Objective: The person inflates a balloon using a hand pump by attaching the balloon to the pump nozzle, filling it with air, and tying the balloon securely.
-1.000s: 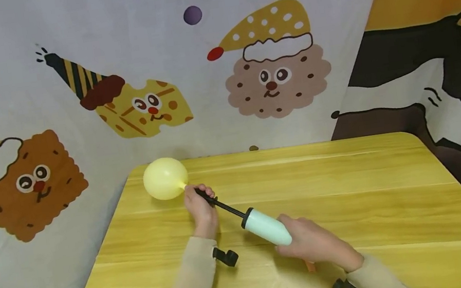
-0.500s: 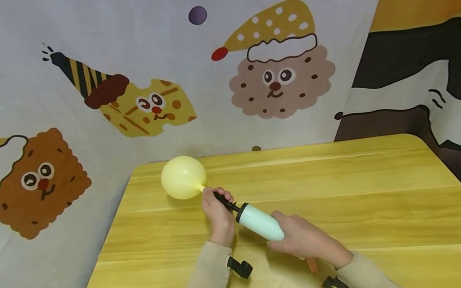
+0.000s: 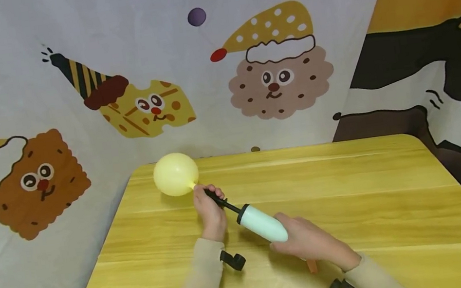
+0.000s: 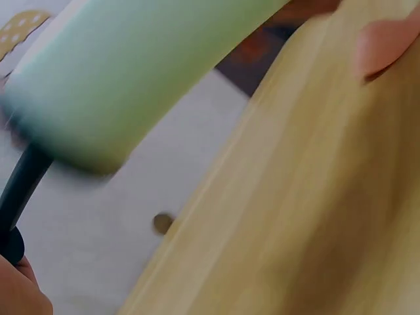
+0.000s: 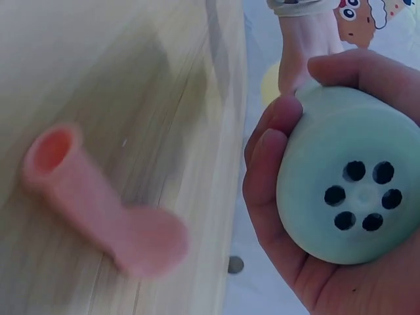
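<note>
Both hands grip the mint-green pump (image 3: 263,223), with the yellow balloon (image 3: 176,174) at its far end.

Seen from the head view, the pump's long axis runs from 10 o'clock to 4 o'clock; the left hand (image 3: 210,211) has its fingers curled round the black end, a short black rod (image 3: 232,207) showing, and the right hand (image 3: 308,239) clasps the barrel's near end. The balloon lies at 11 o'clock from the left hand, the nearer one, its neck meeting those fingers, close to the far-left corner of the surface (image 3: 372,178). Wider room stretches toward 2 and 3 o'clock; an orange, seemingly uninflated balloon (image 5: 111,210) lies at 6 o'clock from the right hand.
</note>
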Demonstrator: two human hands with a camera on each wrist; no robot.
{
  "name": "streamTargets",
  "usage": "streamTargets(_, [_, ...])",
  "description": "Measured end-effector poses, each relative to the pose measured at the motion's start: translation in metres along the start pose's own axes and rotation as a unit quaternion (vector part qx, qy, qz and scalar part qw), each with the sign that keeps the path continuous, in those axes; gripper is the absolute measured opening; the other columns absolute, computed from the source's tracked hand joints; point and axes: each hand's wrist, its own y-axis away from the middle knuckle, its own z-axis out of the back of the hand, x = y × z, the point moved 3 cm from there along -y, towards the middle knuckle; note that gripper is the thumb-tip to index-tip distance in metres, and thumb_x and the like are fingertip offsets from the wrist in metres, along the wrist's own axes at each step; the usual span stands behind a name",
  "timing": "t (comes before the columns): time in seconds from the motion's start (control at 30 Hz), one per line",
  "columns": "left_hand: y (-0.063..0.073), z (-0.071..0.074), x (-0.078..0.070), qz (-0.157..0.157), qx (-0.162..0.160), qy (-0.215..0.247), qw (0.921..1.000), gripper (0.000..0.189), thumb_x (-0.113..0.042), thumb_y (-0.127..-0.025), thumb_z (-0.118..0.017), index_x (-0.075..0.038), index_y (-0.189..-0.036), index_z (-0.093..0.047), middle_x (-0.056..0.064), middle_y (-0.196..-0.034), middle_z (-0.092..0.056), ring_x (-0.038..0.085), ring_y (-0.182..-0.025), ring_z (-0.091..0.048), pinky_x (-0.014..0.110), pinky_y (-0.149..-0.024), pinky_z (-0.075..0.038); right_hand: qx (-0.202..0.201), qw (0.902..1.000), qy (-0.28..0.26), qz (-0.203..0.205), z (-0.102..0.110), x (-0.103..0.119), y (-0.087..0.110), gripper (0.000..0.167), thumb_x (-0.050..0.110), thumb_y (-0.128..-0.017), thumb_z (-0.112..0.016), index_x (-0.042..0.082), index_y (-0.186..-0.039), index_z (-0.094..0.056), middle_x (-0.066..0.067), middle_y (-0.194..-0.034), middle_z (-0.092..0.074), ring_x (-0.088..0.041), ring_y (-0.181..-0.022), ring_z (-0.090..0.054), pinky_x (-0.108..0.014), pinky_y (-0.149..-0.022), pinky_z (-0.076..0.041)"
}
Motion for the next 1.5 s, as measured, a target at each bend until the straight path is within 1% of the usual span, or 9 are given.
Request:
streamTargets(0.13, [-0.018,0.01,-0.016,-0.015,-0.023,0.002,0.9996,0.04,-0.026,-0.115,-0.031,-0.011,-0.082,-0.049,-0.001,-0.068,-0.052,0.009,-0.054,-0.048,0.022,-0.049,-0.042,0.032,0.9987,-0.039,-0.004,0.006,-0.005,0.013,0.055,0.026,-0.092,-0.077,0.005,-0.136,-0.051,-0.012,-0.097,-0.064,-0.021,-0.044,-0.062,-0.041,-0.042,-0.054])
streamTargets(0.27, [-0.023,0.015,-0.018,-0.008,-0.032,0.005,0.9994,0.04,-0.024,-0.115,-0.03,-0.011,-0.082,-0.048,0.0,-0.068,-0.052,0.01,-0.054,-0.048,0.022,-0.049,-0.042,0.048,0.9967,-0.064,-0.011,0.007,-0.008,0.018,0.054,0.023,-0.093,-0.076,0.004,-0.136,-0.05,-0.016,-0.098,-0.063,-0.029,-0.041,-0.063,-0.049,-0.037,-0.053])
streamTargets(0.4, [-0.017,0.013,-0.009,-0.004,-0.03,0.008,0.9995,0.036,-0.022,-0.114,-0.03,-0.01,-0.084,-0.047,0.0,-0.069,-0.051,0.011,-0.054,-0.048,0.022,-0.049,-0.041,0.042,0.9974,-0.053,-0.024,0.003,-0.011,0.015,0.054,0.021,-0.091,-0.077,0.004,-0.135,-0.05,-0.015,-0.097,-0.062,-0.026,-0.04,-0.062,-0.048,-0.037,-0.052])
streamTargets(0.63, [0.003,0.002,0.008,0.012,-0.014,0.0,0.9998,0.032,-0.024,-0.115,-0.031,-0.009,-0.09,-0.045,0.0,-0.074,-0.052,0.011,-0.056,-0.05,0.021,-0.052,-0.043,0.023,0.9981,-0.039,-0.041,-0.004,-0.011,0.007,0.055,0.023,-0.088,-0.077,0.007,-0.134,-0.051,-0.014,-0.092,-0.06,-0.027,-0.039,-0.061,-0.047,-0.034,-0.05])
streamTargets(0.8, [0.014,-0.005,0.014,0.024,0.003,-0.001,0.9997,0.033,-0.025,-0.115,-0.029,-0.009,-0.092,-0.045,0.001,-0.076,-0.051,0.011,-0.057,-0.05,0.021,-0.053,-0.044,0.001,0.9996,0.005,-0.027,-0.005,-0.008,-0.001,0.054,0.026,-0.086,-0.079,0.005,-0.129,-0.053,-0.01,-0.088,-0.06,-0.019,-0.048,-0.059,-0.037,-0.037,-0.051])
streamTargets(0.93, [0.022,-0.006,0.019,0.03,0.018,-0.017,0.9992,0.034,-0.027,-0.116,-0.029,-0.009,-0.093,-0.046,0.001,-0.077,-0.052,0.011,-0.059,-0.051,0.022,-0.056,-0.046,-0.015,0.9992,0.035,-0.012,-0.005,-0.005,-0.007,0.052,0.027,-0.083,-0.081,0.003,-0.122,-0.055,-0.005,-0.084,-0.061,-0.015,-0.058,-0.057,-0.031,-0.045,-0.05])
streamTargets(1.17, [0.031,-0.008,0.026,0.036,0.029,-0.042,0.998,0.035,-0.03,-0.116,-0.029,-0.011,-0.093,-0.047,-0.001,-0.075,-0.054,0.01,-0.058,-0.053,0.021,-0.056,-0.048,-0.013,0.9995,0.023,-0.019,-0.007,-0.004,-0.013,0.049,0.025,-0.085,-0.079,0.002,-0.12,-0.053,-0.006,-0.079,-0.059,-0.015,-0.052,-0.057,-0.031,-0.042,-0.049])
streamTargets(1.3, [0.026,-0.011,0.022,0.03,0.03,-0.043,0.9982,0.035,-0.03,-0.116,-0.028,-0.011,-0.093,-0.047,-0.002,-0.075,-0.054,0.009,-0.058,-0.054,0.022,-0.057,-0.048,-0.009,0.9998,0.002,-0.016,-0.007,-0.004,-0.015,0.051,0.025,-0.087,-0.079,0.0,-0.123,-0.054,-0.006,-0.078,-0.06,-0.014,-0.05,-0.057,-0.03,-0.041,-0.049])
streamTargets(1.5, [0.004,-0.009,0.006,0.032,0.023,-0.032,0.9987,0.038,-0.031,-0.116,-0.027,-0.011,-0.09,-0.047,-0.001,-0.073,-0.054,0.011,-0.058,-0.053,0.022,-0.053,-0.046,-0.006,1.0,0.002,-0.004,0.004,-0.008,-0.003,0.058,0.03,-0.089,-0.079,0.001,-0.132,-0.054,-0.006,-0.088,-0.063,-0.013,-0.054,-0.058,-0.031,-0.045,-0.051])
